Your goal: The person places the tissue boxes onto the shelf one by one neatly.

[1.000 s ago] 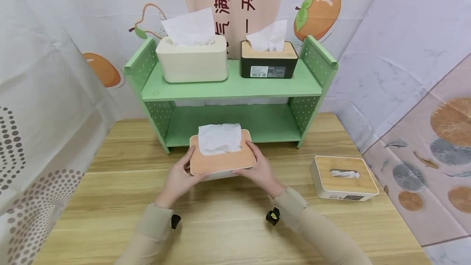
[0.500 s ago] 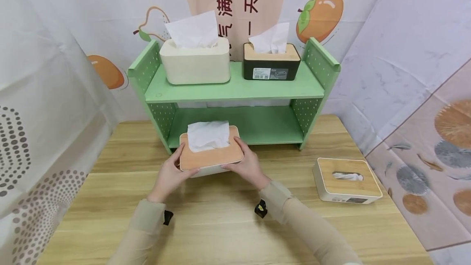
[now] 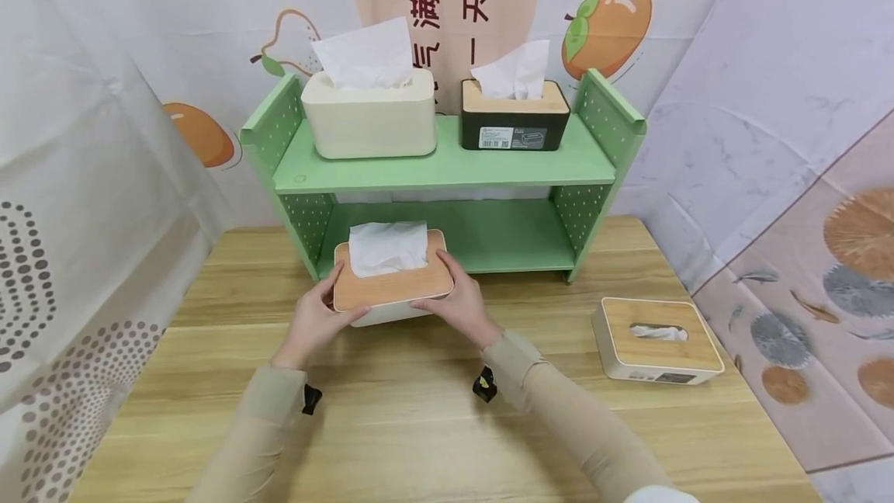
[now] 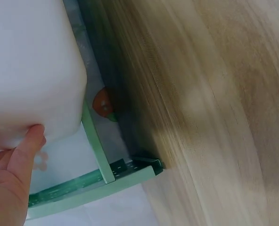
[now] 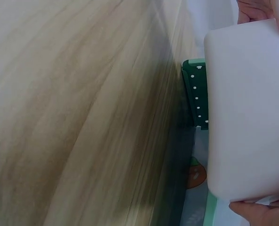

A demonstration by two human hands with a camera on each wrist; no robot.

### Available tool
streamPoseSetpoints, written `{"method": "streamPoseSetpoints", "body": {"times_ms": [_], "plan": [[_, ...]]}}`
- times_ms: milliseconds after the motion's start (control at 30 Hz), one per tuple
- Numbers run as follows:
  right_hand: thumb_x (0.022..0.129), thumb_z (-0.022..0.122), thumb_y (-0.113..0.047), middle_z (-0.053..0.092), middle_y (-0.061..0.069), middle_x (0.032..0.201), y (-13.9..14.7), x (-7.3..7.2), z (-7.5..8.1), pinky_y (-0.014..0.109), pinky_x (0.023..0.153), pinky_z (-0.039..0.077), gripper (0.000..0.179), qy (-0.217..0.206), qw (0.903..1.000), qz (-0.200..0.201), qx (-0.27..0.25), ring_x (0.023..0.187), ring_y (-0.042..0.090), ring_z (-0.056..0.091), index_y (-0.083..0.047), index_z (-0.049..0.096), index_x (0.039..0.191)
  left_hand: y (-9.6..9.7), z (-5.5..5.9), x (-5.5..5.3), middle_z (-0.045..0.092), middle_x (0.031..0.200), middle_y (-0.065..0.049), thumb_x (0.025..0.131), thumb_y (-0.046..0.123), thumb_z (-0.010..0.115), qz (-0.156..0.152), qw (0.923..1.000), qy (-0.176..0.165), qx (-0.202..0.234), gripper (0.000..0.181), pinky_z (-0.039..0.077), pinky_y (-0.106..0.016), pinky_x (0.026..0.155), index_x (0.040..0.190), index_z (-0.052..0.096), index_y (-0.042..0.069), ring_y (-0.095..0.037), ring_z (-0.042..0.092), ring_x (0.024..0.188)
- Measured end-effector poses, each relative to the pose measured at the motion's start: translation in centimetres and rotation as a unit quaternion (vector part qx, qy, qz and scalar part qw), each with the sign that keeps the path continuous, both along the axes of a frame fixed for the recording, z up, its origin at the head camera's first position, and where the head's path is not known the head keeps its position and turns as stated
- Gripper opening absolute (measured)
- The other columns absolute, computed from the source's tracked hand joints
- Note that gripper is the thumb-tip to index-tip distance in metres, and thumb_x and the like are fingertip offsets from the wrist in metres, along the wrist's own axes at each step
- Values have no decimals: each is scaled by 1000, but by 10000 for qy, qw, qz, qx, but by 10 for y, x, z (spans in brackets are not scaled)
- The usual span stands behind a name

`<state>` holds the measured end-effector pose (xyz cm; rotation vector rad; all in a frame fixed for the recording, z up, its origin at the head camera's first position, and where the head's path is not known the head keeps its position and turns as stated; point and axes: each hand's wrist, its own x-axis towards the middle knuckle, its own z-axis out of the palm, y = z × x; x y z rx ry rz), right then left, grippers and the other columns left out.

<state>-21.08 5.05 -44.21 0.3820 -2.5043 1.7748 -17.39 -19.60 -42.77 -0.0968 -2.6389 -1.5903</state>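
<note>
Between my two hands is a white tissue box with a wood-look lid and a tissue standing out of its slot. My left hand grips its left end, thumb along the front edge. The right hand grips the right end in the same way. Both wrist views show the box's pale side raised above the wooden table. In the head view the box overlaps the front of the green shelf's lower board, at its left part; its far underside is hidden.
On the shelf's upper board stand a cream tissue box at left and a black tissue box with a wooden lid at right. Another white tissue box with a bamboo lid sits on the table's right side. Perforated green side panels bound the shelf.
Both hands have carried the tissue box leftward and slightly forward to the shelf's lower board. The other boxes stay where they were; the head view has shifted a little.
</note>
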Motion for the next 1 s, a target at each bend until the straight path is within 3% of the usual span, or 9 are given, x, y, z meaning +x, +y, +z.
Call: {"method": "streamPoseSetpoints", "body": {"times_ms": [267, 500, 733, 833, 1000], "plan": [[65, 88, -22, 50, 10, 140, -2, -16, 4, 39, 96, 47, 97, 110, 9998, 92, 134, 113, 25, 59, -13, 36, 145, -2, 4, -12, 43, 143, -22, 78, 27, 78, 20, 9998, 220, -21, 90, 48, -10, 71, 149, 27, 5, -30, 57, 109], [66, 87, -24, 51, 13, 138, -4, -28, 9, 40, 96, 46, 96, -29, 9990, 307, 328, 111, 26, 59, -13, 34, 146, -5, 5, -21, 32, 150, -19, 79, 30, 77, 40, 9996, 211, -158, 90, 45, -8, 78, 148, 27, 2, -30, 50, 124], [69, 85, -30, 49, 13, 140, -8, -41, 11, 38, 96, 47, 97, 95, 9966, 389, 723, 116, 26, 57, -11, 31, 147, -8, 4, -30, 46, 141, -21, 81, 28, 76, 181, 9975, 610, -302, 82, 44, -6, 72, 145, 34, 1, -31, 56, 113], [71, 84, -32, 49, 12, 140, -10, -43, 14, 38, 97, 46, 95, 119, 9960, 363, 813, 118, 25, 56, -11, 32, 147, -8, 5, -33, 48, 139, -21, 82, 30, 74, 263, 9962, 665, -496, 79, 49, -14, 74, 144, 36, 0, -31, 57, 112], [74, 82, -33, 48, 12, 140, -13, -45, 19, 38, 100, 44, 90, 130, 9953, 316, 906, 121, 26, 53, -11, 33, 146, -7, 9, -37, 45, 142, -22, 84, 32, 72, 376, 9937, 727, -766, 75, 53, -42, 84, 142, 39, -2, -36, 53, 121]]}}
